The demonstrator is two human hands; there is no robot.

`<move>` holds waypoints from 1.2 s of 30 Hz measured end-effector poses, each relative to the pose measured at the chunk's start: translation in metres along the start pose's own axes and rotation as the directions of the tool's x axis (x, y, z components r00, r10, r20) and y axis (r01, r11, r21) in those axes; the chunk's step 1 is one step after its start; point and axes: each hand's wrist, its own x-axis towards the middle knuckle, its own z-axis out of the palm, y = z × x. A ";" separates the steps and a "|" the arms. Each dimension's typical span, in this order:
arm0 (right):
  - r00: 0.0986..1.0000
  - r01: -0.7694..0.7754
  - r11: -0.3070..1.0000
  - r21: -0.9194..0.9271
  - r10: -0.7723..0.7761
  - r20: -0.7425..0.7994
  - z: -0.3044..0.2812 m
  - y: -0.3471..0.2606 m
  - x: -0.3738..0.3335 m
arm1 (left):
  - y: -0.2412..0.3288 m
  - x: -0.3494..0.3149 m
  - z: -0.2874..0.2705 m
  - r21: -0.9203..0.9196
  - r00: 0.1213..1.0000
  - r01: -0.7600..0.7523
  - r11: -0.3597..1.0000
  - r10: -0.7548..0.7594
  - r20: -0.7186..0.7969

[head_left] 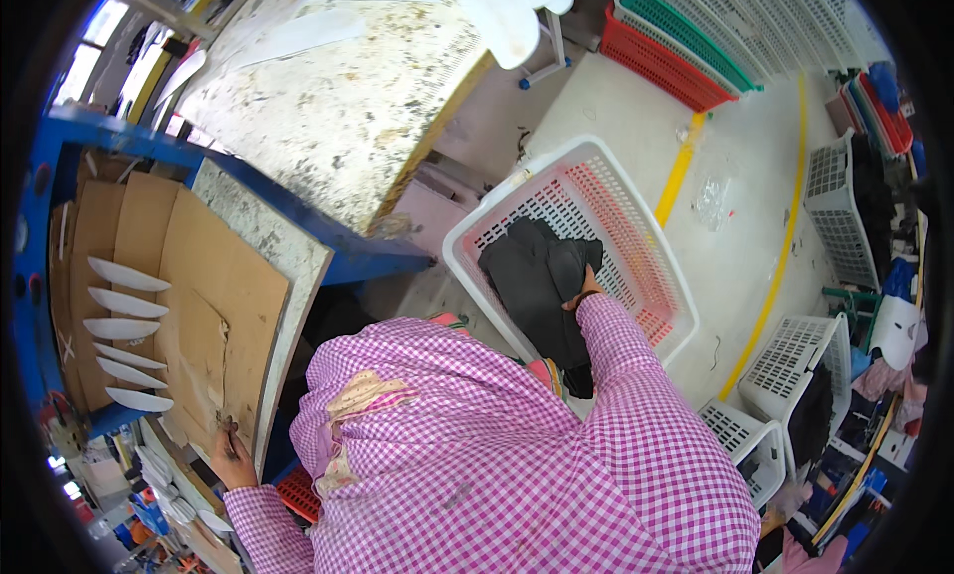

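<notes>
My right hand (588, 288) reaches into a white plastic laundry-style basket (668, 276) and is closed on the edge of a pile of black cloth (527, 281). The cloth lies folded and heaped, and part of it hangs toward the basket's near side. Most of the right fingers are hidden by the cloth. At the lower left, my left hand (234, 462) is by the near edge of a cardboard-covered board (214, 276). Its fingers are pinched together, with something small and dark at their tips that I cannot make out.
Several white leaf-shaped templates (121, 328) stand along the cardboard's left side. A stained worktable (328, 107) with white flat pieces is ahead. Red and green baskets (661, 57) stand beyond the white one. More white baskets (795, 360) line the right, past yellow floor lines (681, 166).
</notes>
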 end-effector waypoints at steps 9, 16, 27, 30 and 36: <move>0.787 0.475 0.864 0.170 -0.330 -0.522 -0.086 0.080 -0.082 | -0.034 0.014 -0.012 -0.372 0.990 -0.012 0.928 -0.042 -0.137; 0.611 0.785 0.328 0.526 -0.551 -0.568 -0.183 0.100 -0.251 | 0.015 0.043 -0.009 -0.519 0.986 -0.167 0.838 0.129 -0.109; 0.050 0.962 -0.084 0.259 -0.882 -0.469 -0.170 -0.083 -0.491 | 0.174 0.060 -0.117 -0.747 0.623 -0.654 0.121 0.646 -0.441; -0.005 0.962 -0.090 0.256 -0.949 -0.315 -0.134 -0.149 -0.514 | 0.169 0.036 -0.156 -0.857 0.521 -0.515 0.003 0.795 -0.310; 0.015 0.969 0.013 0.246 -1.000 -0.004 -0.050 -0.243 -0.512 | 0.119 -0.019 -0.192 -0.439 0.704 -0.706 0.556 0.477 -0.527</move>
